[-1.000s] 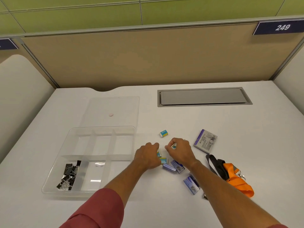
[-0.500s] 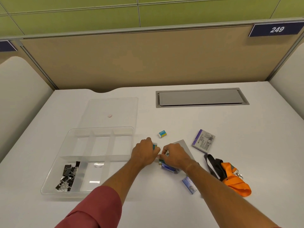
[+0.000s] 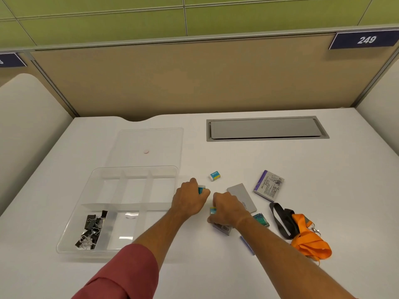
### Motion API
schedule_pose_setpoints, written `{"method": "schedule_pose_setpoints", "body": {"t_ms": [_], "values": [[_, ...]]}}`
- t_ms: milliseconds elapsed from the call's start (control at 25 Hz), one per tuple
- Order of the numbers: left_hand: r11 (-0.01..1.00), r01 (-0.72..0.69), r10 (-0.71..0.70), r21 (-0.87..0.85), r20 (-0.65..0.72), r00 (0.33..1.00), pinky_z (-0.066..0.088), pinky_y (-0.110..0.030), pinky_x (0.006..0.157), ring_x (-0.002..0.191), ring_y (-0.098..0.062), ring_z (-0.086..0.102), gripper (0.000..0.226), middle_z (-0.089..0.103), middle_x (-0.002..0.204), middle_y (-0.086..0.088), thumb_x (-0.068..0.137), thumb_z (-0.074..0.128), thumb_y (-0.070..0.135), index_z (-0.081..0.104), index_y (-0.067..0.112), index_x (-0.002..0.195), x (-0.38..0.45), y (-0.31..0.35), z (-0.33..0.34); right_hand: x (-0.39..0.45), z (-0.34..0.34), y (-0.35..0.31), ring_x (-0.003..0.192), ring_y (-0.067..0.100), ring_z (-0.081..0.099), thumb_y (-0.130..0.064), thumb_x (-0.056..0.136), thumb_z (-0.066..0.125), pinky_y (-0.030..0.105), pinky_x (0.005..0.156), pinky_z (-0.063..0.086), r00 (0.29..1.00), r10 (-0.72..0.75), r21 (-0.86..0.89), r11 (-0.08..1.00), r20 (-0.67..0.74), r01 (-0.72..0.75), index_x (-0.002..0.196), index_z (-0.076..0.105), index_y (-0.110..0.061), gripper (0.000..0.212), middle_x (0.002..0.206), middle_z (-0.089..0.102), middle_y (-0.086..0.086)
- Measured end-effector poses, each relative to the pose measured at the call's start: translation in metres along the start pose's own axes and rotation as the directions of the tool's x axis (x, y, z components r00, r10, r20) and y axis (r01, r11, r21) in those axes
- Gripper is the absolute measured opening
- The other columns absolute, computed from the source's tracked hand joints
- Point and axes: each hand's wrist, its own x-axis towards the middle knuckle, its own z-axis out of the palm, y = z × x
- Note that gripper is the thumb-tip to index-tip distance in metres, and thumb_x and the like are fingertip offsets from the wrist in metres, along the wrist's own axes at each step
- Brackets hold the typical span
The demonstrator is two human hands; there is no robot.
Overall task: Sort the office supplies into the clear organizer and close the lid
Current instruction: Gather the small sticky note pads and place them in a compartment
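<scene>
The organizer point(image 3: 121, 212), a clear tray with divider walls, sits on the left half of the white surface point(image 3: 302, 160). Its clear lid point(image 3: 149, 147) lies flat on the surface, touching the organizer's far edge. One compartment, at the near left corner, holds a pile of black binder clips point(image 3: 90, 230); the clips overlap and their number cannot be told. The other compartments show no contents.

Both hands work just right of the organizer. The left hand point(image 3: 190, 200) has its grip curled around one small blue eraser point(image 3: 201, 189), which shows between thumb and fingers. The right hand point(image 3: 227, 211) has its grip curled down over a second blue-and-yellow eraser point(image 3: 213, 210) and rests on a small purple box point(image 3: 222, 228) beneath it. The two hands lie near each other but apart.

A third eraser point(image 3: 215, 175) lies alone on the surface, beyond the hands. One grey flat pad point(image 3: 243, 196) lies partly under the right hand. One purple-and-white booklet pack point(image 3: 268, 185) lies to the right of the pad. One green-printed small box point(image 3: 261, 220) lies beside the right wrist. One thin purple item point(image 3: 247, 244) shows by the right forearm; its kind cannot be told. One orange lanyard point(image 3: 306, 240) with a black strap lies bunched at the far right.

A grey cable hatch point(image 3: 266, 128) is set in the surface at the back.
</scene>
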Motion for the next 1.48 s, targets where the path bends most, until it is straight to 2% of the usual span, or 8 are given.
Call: {"method": "schedule_pose_setpoints", "body": {"t_ms": [160, 280, 400, 600, 800, 960, 1200, 1480], "values": [[1.000, -0.022, 0.022, 0.006, -0.016, 1.000, 0.041, -0.028, 0.059, 0.070, -0.016, 0.053, 0.035, 0.053, 0.082, -0.001, 0.088, 0.048, 0.052, 0.044, 0.018, 0.092, -0.002, 0.001, -0.002, -0.003, -0.003, 0.005, 0.092, 0.022, 0.060, -0.044, 0.080, 0.067, 0.032, 0.076, 0.049, 0.997, 0.061, 0.228, 0.973, -0.051, -0.048, 0.102, 0.059, -0.012, 0.040, 0.103, 0.063, 0.009], [0.999, -0.032, 0.032, -0.010, -0.032, 0.999, 0.047, -0.030, 0.061, 0.070, -0.016, 0.055, 0.034, 0.053, 0.081, 0.000, 0.087, 0.049, 0.052, 0.045, 0.018, 0.092, -0.002, 0.001, -0.008, -0.006, -0.017, 0.013, 0.066, 0.016, 0.060, -0.041, 0.072, 0.069, 0.030, 0.058, 0.050, 0.971, 0.227, 0.692, 0.713, -0.072, -0.115, 0.077, 0.065, -0.009, 0.033, 0.079, 0.067, 0.004], [0.999, -0.035, 0.034, -0.024, -0.044, 0.998, 0.050, -0.029, 0.064, 0.072, -0.016, 0.056, 0.033, 0.053, 0.082, 0.000, 0.088, 0.051, 0.051, 0.045, 0.019, 0.094, -0.003, 0.003, -0.016, -0.008, -0.035, 0.024, 0.047, 0.015, 0.047, -0.042, 0.071, 0.067, 0.027, 0.046, 0.042, 0.954, 0.294, 0.864, 0.492, -0.051, -0.105, 0.065, 0.057, -0.011, 0.033, 0.060, 0.058, 0.002], [0.998, -0.053, 0.050, -0.036, -0.082, 0.995, 0.039, -0.025, 0.055, 0.065, -0.014, 0.051, 0.031, 0.053, 0.078, 0.000, 0.087, 0.051, 0.048, 0.046, 0.018, 0.090, -0.015, 0.005, -0.031, -0.018, -0.040, 0.030, 0.043, 0.015, 0.045, -0.035, 0.073, 0.073, 0.025, 0.041, 0.039, 0.957, 0.289, 0.926, 0.365, -0.015, -0.095, 0.074, 0.047, -0.014, 0.033, 0.058, 0.055, 0.006], [0.999, -0.049, 0.046, -0.024, -0.102, 0.994, 0.033, -0.026, 0.052, 0.066, -0.015, 0.050, 0.029, 0.054, 0.078, -0.001, 0.086, 0.050, 0.045, 0.045, 0.017, 0.086, -0.037, -0.002, -0.042, -0.030, -0.036, 0.023, 0.036, 0.013, 0.042, -0.032, 0.080, 0.067, 0.020, 0.038, 0.032, 0.963, 0.267, 0.952, 0.290, 0.021, -0.101, 0.076, 0.058, -0.012, 0.022, 0.054, 0.058, 0.002], [0.998, -0.034, 0.028, -0.048, -0.122, 0.992, 0.034, -0.027, 0.053, 0.067, -0.018, 0.052, 0.029, 0.056, 0.079, -0.003, 0.085, 0.051, 0.043, 0.046, 0.015, 0.084, -0.053, -0.009, -0.050, -0.037, -0.041, 0.016, 0.042, 0.012, 0.046, -0.032, 0.089, 0.060, 0.022, 0.040, 0.034, 0.963, 0.258, 0.970, 0.208, 0.072, -0.128, 0.088, 0.067, -0.010, 0.024, 0.065, 0.061, 0.006], [0.995, -0.023, 0.009, -0.101, -0.135, 0.991, 0.039, -0.030, 0.055, 0.067, -0.022, 0.052, 0.029, 0.057, 0.075, -0.003, 0.079, 0.045, 0.044, 0.043, 0.015, 0.079, -0.074, -0.023, -0.057, -0.046, -0.040, -0.001, 0.048, 0.013, 0.056, -0.040, 0.097, 0.048, 0.019, 0.037, 0.037, 0.966, 0.152, 0.975, 0.042, 0.210, -0.219, 0.102, 0.063, -0.009, 0.035, 0.072, 0.065, 0.008], [0.989, -0.004, -0.022, -0.149, -0.168, 0.986, 0.035, -0.029, 0.051, 0.061, -0.017, 0.050, 0.026, 0.051, 0.067, 0.007, 0.076, 0.046, 0.046, 0.041, 0.020, 0.074, -0.092, -0.056, -0.071, -0.050, -0.036, -0.037, 0.053, 0.019, 0.061, -0.036, 0.095, 0.047, 0.021, 0.041, 0.043, 0.974, 0.060, 0.976, 0.003, 0.217, -0.217, 0.101, 0.062, -0.004, 0.036, 0.073, 0.067, 0.012]]}}
